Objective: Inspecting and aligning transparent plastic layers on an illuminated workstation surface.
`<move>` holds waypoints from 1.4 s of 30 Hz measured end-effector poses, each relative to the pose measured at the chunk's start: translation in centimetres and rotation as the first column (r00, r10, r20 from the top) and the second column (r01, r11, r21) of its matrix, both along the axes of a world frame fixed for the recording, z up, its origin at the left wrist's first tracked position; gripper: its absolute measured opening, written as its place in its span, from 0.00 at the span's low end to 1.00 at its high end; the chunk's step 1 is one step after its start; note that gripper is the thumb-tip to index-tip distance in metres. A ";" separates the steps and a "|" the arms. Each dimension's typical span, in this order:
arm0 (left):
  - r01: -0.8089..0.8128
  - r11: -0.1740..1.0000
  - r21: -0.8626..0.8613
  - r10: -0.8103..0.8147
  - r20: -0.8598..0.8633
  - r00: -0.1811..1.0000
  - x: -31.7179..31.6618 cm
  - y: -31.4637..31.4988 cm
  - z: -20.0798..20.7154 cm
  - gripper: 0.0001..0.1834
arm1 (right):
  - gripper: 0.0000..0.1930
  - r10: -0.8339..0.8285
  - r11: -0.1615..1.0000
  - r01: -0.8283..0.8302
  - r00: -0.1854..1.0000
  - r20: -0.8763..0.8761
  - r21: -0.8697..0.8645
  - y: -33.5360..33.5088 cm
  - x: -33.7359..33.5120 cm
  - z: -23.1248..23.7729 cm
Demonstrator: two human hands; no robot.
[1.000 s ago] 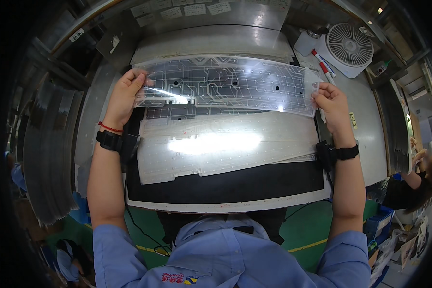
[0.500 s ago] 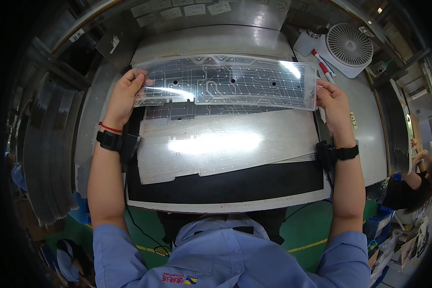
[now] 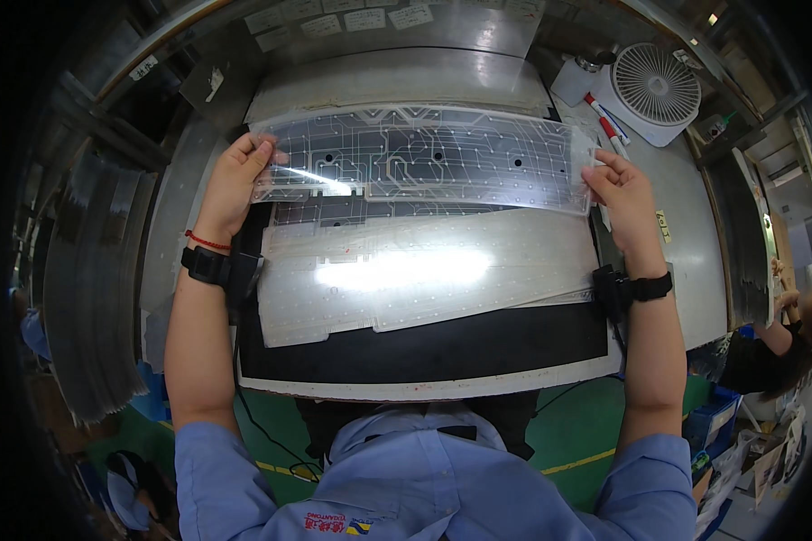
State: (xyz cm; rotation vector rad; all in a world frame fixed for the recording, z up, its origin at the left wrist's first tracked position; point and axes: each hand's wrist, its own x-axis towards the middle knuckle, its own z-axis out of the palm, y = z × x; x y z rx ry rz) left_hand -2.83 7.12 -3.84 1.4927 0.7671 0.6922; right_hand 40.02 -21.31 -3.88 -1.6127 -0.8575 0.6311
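Circuit sheet [image 3: 460,162]: a long clear film with pale traces, held by both ends above the far part of a pile.
Left hand [image 3: 236,178]: the sheet's left end is pinched between thumb and fingers.
Right hand [image 3: 624,191]: the right end is pinched likewise.
Pile of sheets [image 3: 334,311]: laid askew on a black mat [image 3: 442,356], partly hidden by glare.
Upper right: a white fan [image 3: 656,90] is placed near red-and-white markers [image 3: 610,131].

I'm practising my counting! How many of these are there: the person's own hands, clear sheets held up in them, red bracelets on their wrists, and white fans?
Own hands, left hand and right hand: 2
Held clear sheet: 1
Red bracelet: 1
White fan: 1
Total: 5
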 end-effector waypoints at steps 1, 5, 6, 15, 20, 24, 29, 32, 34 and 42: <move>-0.008 1.000 0.004 0.008 -0.015 1.000 0.0 0.1 -0.1 0.10 | 0.18 -0.030 1.000 0.031 0.999 -0.034 0.002 0.1 -0.2 0.1; -0.035 0.999 0.008 0.035 -0.032 0.999 0.3 -0.1 -0.4 0.13 | 0.17 -0.033 0.999 0.033 0.997 -0.063 -0.002 0.1 0.2 0.0; -0.040 0.999 0.005 0.040 -0.026 0.999 0.5 -0.3 -0.5 0.14 | 0.16 -0.048 0.999 0.048 0.998 -0.050 -0.002 0.1 0.1 -0.1; 0.128 0.989 -0.075 -0.141 -0.202 0.969 0.3 -0.7 0.5 0.16 | 0.14 -0.067 0.997 0.066 0.997 0.028 0.037 -0.1 0.9 -0.4; 0.010 0.999 -0.044 -0.012 -0.060 0.998 0.5 -0.9 0.6 0.14 | 0.12 -0.080 0.996 0.078 0.995 0.053 0.032 -0.2 -0.3 0.4; 0.014 0.999 -0.049 -0.008 0.127 0.992 -0.7 1.1 -0.2 0.16 | 0.16 -0.013 0.994 0.007 0.998 0.057 0.106 0.0 0.3 -0.2; -0.227 0.970 -0.089 0.242 0.235 0.941 0.6 0.0 0.3 0.27 | 0.18 0.099 0.995 -0.102 0.976 0.193 0.008 0.1 0.4 -0.7; -0.218 0.971 -0.099 0.235 0.205 0.950 0.2 0.1 0.1 0.24 | 0.17 0.206 0.978 -0.190 0.931 0.300 -0.082 -0.1 -0.4 -0.6; -0.180 0.978 -0.108 0.196 0.165 0.967 -0.3 0.6 -0.2 0.20 | 0.17 0.267 0.964 -0.229 0.850 0.455 -0.137 -0.1 -0.5 -0.5; -0.115 0.985 -0.129 0.127 0.094 0.987 -0.3 0.7 -0.3 0.13 | 0.12 0.396 0.913 -0.277 0.775 0.492 -0.299 -0.5 -0.2 0.1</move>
